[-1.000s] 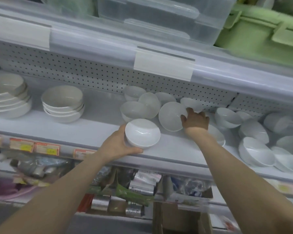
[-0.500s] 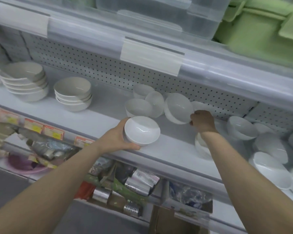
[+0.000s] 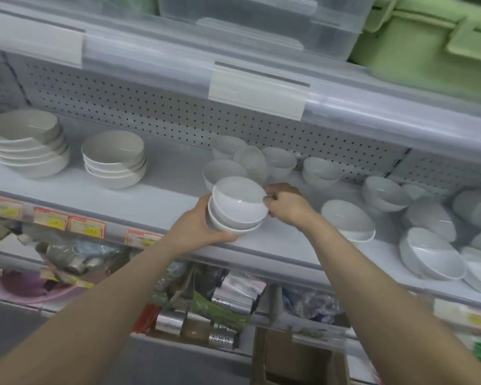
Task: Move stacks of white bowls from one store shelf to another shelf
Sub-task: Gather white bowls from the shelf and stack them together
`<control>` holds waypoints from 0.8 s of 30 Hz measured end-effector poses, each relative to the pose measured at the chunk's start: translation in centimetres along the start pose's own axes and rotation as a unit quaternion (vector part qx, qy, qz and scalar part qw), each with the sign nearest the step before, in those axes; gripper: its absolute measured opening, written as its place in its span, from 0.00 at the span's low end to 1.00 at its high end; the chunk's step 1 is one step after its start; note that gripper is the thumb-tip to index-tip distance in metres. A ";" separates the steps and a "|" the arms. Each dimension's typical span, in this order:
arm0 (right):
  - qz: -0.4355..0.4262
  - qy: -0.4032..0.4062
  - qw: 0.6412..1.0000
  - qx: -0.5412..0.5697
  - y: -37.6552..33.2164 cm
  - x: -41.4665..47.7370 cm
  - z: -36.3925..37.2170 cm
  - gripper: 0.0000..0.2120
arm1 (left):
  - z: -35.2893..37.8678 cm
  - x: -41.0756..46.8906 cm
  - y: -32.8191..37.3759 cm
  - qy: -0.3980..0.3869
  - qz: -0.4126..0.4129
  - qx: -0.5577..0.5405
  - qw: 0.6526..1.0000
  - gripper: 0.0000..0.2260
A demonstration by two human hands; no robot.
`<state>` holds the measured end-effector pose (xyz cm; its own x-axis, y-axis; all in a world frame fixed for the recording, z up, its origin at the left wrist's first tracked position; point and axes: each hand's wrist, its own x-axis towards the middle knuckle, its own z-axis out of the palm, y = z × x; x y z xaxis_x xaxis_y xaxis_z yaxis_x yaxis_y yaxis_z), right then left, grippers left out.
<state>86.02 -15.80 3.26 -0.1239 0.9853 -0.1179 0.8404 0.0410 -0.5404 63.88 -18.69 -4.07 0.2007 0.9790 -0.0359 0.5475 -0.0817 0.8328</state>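
Observation:
Two small white bowls (image 3: 238, 207) sit nested at the front edge of the grey shelf (image 3: 161, 190). My left hand (image 3: 197, 229) cups the lower bowl from the left and below. My right hand (image 3: 288, 205) pinches the right rim of the upper bowl. Behind them stand more small white bowls (image 3: 250, 159), some upright, some tipped on their sides. Further loose white bowls (image 3: 347, 218) lie to the right along the same shelf.
Two stacks of wider cream bowls (image 3: 114, 159) stand at the left of the shelf. Clear plastic boxes (image 3: 261, 20) and green containers (image 3: 428, 43) fill the shelf above. Packaged goods (image 3: 228, 301) lie on the shelf below. Price tags (image 3: 86, 226) line the shelf edge.
My right hand brought a bowl from the back of the shelf and set it into the bowl that my left hand holds. The view shifted slightly left.

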 end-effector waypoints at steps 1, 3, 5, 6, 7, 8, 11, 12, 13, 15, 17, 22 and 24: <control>0.005 0.003 1.000 -0.001 -0.1 -0.2 0.3 0.08 | 0.1 0.0 -0.1 0.003 0.001 0.000 1.000 0.47; 0.016 0.008 1.000 -0.007 -0.3 -0.4 0.7 0.08 | 0.2 0.1 -0.2 0.002 0.001 0.001 1.000 0.48; 0.025 0.017 0.999 -0.011 -0.4 -0.6 0.7 0.08 | 0.1 0.3 -0.2 -0.006 0.004 0.001 1.000 0.48; 0.031 0.025 0.999 -0.010 -0.3 -0.7 0.7 0.08 | 0.1 0.4 -0.1 -0.011 0.007 0.004 1.000 0.49; 0.042 0.031 0.999 -0.003 -0.1 -0.7 0.6 0.08 | 0.1 0.6 -0.1 -0.017 0.008 0.008 1.000 0.49; 0.053 0.036 0.998 0.007 0.3 -0.8 0.6 0.08 | 0.2 0.8 0.1 -0.023 0.009 0.013 1.000 0.48; 0.069 0.033 0.996 0.036 1.4 -1.4 0.0 0.11 | 1.1 1.2 0.8 -0.032 0.012 0.025 0.999 0.48; 0.069 0.035 0.996 0.039 1.9 -1.7 -0.4 0.12 | 1.5 1.3 1.1 -0.036 0.016 0.028 0.999 0.48; 0.071 0.043 0.996 0.044 2.6 -1.9 -1.0 0.13 | 2.0 1.5 1.4 -0.041 0.019 0.028 0.999 0.49; 0.093 0.083 0.992 0.029 4.4 -2.3 -2.5 0.14 | 2.9 1.9 2.0 -0.056 0.027 0.028 0.998 0.48; 0.113 0.160 0.977 -0.087 7.2 -2.1 -4.4 0.14 | 3.8 2.4 2.7 -0.063 0.030 0.033 0.997 0.47; 0.222 0.145 0.901 -0.343 13.8 -3.2 -8.3 0.18 | 6.2 3.3 4.3 -0.060 0.010 0.027 0.998 0.46; 0.270 0.086 0.889 -0.360 15.7 -3.6 -8.4 0.17 | 7.0 3.6 4.8 -0.057 0.001 0.014 0.998 0.45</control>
<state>104.08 -17.35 2.26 0.4302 0.9021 -0.0351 0.8805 -0.4107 0.2368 72.95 -16.89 -4.08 0.2924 0.9512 -0.0983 0.5692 -0.0905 0.8172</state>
